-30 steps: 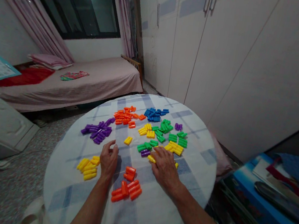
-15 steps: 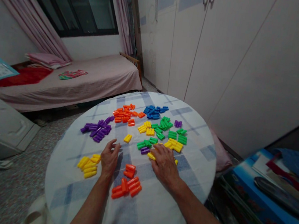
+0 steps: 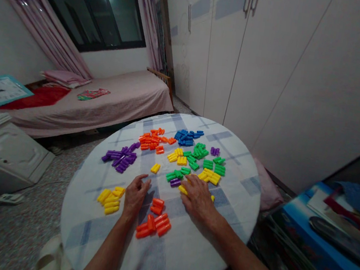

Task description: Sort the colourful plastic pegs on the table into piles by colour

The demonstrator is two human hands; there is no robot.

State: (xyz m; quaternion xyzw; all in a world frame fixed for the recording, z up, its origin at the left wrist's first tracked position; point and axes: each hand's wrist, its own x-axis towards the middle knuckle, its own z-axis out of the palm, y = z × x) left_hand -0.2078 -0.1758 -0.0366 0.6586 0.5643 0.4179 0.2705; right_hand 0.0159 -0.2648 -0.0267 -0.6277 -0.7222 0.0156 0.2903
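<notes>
My right hand (image 3: 198, 198) rests palm down with curved fingers over yellow plastic pieces (image 3: 183, 189); one sticks out beside the fingers, and the rest are partly hidden beneath the hand. Just beyond the fingertips lie a purple piece (image 3: 175, 182) and green pieces (image 3: 177, 173). My left hand (image 3: 136, 195) is held over the cloth with its fingers loosely bent and thumb apart, nothing visible in it. Left of it sits a yellow group (image 3: 111, 199). Between my forearms is an orange group (image 3: 156, 223), and a small yellow piece (image 3: 155, 168) lies ahead of the left hand.
Across the round, cloth-covered table (image 3: 84, 246) are purple (image 3: 121, 158), orange (image 3: 152, 140), blue (image 3: 187, 137) and further green (image 3: 200, 151) and yellow (image 3: 210, 176) heaps. Boxes (image 3: 312, 243) stand at the right. A bed (image 3: 129, 92) and wardrobe (image 3: 222, 69) are behind.
My left hand has shifted slightly to the right, towards the middle. My right hand stays over the yellow pieces. The whole view has moved a little with my head.
</notes>
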